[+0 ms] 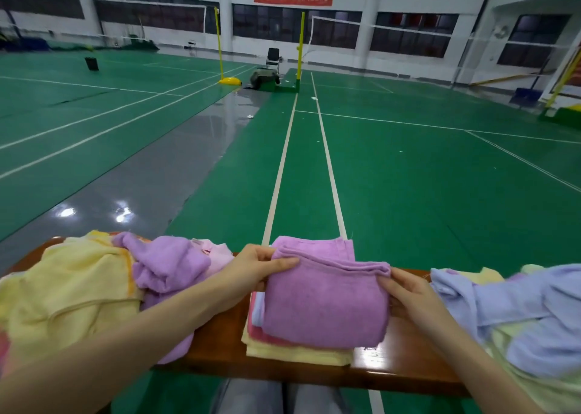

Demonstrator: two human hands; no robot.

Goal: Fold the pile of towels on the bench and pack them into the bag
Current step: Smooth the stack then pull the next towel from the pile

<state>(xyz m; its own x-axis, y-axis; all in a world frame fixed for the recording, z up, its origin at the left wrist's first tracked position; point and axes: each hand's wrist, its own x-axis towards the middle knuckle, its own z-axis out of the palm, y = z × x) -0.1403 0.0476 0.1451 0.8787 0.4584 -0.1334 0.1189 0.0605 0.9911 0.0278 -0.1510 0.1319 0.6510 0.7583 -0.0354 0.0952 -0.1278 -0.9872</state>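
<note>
Over bench point(220, 347), left fingers point(283, 263) and right fingers point(386, 284) pinch purple towel point(323, 303).

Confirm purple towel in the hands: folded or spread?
Folded. The purple towel is a compact rectangle with layered edges along its far side; the left hand and right hand grip its sides atop the stack.

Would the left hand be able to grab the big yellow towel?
Probably yes: the yellow towel lies mostly uncovered beside that arm, though the left hand now grips the folded purple towel.
</note>
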